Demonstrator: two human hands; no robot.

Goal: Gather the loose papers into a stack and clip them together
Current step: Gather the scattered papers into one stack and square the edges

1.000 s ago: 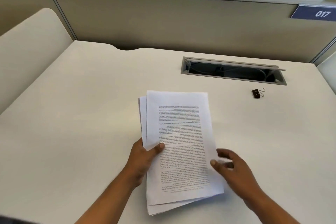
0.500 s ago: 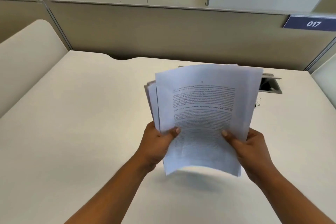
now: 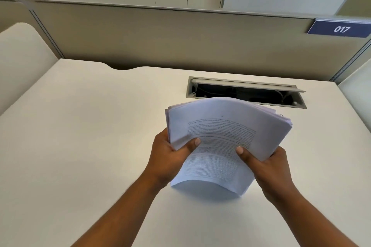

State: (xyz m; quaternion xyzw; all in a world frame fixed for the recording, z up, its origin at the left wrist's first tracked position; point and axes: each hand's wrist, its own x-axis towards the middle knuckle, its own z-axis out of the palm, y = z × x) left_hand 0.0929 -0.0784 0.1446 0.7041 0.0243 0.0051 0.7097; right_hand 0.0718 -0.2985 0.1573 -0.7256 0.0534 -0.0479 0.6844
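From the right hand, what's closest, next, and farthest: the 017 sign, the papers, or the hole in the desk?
1. Papers: gripped by the right hand.
2. Hole in the desk: behind the papers.
3. 017 sign: on the divider, far back.

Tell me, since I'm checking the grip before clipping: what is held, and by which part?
The stack of papers: the left hand grips its left edge, the right hand its right edge, thumbs on the printed top sheet.

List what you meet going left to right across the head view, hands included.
In order: left hand → stack of papers, gripped by both hands → right hand → blue 017 sign on the partition.
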